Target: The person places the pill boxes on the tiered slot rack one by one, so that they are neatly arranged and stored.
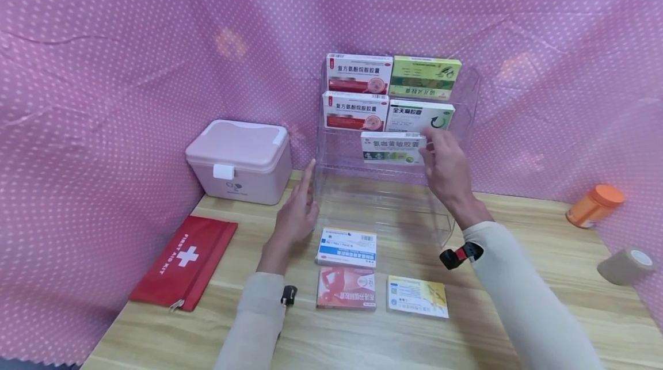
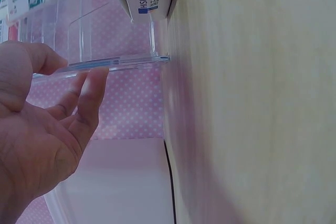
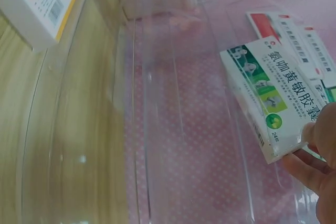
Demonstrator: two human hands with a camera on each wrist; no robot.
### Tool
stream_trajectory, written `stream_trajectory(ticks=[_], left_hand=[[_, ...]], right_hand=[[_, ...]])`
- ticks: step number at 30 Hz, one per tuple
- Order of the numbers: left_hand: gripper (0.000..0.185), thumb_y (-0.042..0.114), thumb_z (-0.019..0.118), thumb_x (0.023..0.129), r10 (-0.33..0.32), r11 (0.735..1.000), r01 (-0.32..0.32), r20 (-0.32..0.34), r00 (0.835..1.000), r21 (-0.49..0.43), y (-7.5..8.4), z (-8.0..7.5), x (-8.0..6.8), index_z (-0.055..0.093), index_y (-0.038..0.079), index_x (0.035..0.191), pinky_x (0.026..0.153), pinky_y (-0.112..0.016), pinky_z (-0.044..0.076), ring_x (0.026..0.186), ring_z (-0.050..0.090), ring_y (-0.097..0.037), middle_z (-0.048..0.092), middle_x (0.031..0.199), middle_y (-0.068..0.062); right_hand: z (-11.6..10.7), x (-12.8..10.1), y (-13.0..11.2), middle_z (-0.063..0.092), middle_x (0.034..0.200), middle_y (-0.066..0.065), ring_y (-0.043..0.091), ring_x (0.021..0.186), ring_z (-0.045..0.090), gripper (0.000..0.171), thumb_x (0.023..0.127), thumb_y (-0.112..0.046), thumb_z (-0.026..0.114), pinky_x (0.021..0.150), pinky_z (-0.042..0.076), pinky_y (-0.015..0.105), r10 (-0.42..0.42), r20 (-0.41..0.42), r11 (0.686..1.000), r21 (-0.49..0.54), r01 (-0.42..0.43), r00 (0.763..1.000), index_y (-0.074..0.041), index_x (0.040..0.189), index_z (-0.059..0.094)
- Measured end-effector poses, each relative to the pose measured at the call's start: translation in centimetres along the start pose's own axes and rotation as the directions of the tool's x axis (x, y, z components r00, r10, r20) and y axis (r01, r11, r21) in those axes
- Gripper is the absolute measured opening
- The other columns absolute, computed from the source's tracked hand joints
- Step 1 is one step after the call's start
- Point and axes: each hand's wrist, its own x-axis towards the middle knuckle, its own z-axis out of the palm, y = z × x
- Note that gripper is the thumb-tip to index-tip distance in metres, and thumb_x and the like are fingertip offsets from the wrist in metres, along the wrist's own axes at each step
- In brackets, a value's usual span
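The right hand pinches the right end of a white-and-green box between thumb and fingers, which cover this end in the head view. The box is at the third level of the clear rack, below the two upper rows; whether its lower edge rests on the shelf, I cannot tell. In the right wrist view this hand is cut by the picture's right side.

The left hand grips the rack's left wall, with the thumb on one face and fingers on the other. The head view does not make this grip clear, but the left wrist view does. The rack is transparent, so its lower shelf edges are hard to follow.

In the second row, a box with a green arrow has its lower right corner hidden behind the right hand. Before the rack's front edge lie a blue-and-white box, a red box and a yellow-and-white box; their small print is unreadable. The front edge of the desk falls outside the picture.
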Motion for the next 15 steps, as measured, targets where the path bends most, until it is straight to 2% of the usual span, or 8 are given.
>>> stream_trajectory(ticks=[5, 10, 15], left_hand=[[0.116, 0.002, 0.063, 0.101, -0.01, 1.0, 0.01, 0.006, 1.0, -0.012, 0.0, 0.0, 0.1, -0.011, 0.07, 0.16, 0.097, -0.063, 0.062, 0.127, 0.066, -0.038, 0.055, 0.151, -0.015], [0.116, 0.004, 0.062, 0.102, -0.034, 0.999, 0.035, 0.018, 0.999, -0.019, 0.1, 0.0, 0.1, -0.012, 0.073, 0.157, 0.103, -0.065, 0.06, 0.131, 0.064, -0.038, 0.053, 0.155, -0.014], [0.115, 0.006, 0.062, 0.101, -0.032, 0.999, 0.032, 0.017, 0.999, -0.003, 0.0, 0.0, 0.1, -0.013, 0.071, 0.158, 0.1, -0.064, 0.06, 0.127, 0.066, -0.038, 0.054, 0.153, -0.014]], right_hand=[[1.5, 0.4, -0.8, 0.066, 0.115, 0.028, 0.046, 0.106, 0.071, 0.035, 0.095, 0.006, 0.07, 0.095, 0.062, 0.056, 0.02, 0.016, 0.999, 0.027, -0.02, 1.0, 0.003, 0.13, 0.063], [3.2, 0.8, -2.0, 0.066, 0.122, 0.028, 0.045, 0.109, 0.071, 0.036, 0.097, 0.007, 0.068, 0.099, 0.063, 0.054, 0.044, 0.065, 0.994, 0.098, -0.05, 0.997, 0.005, 0.132, 0.062], [4.9, 1.1, -3.5, 0.062, 0.126, 0.024, 0.042, 0.109, 0.071, 0.035, 0.098, 0.006, 0.067, 0.096, 0.064, 0.05, 0.088, 0.073, 0.988, 0.123, -0.097, 0.993, 0.002, 0.133, 0.064]])
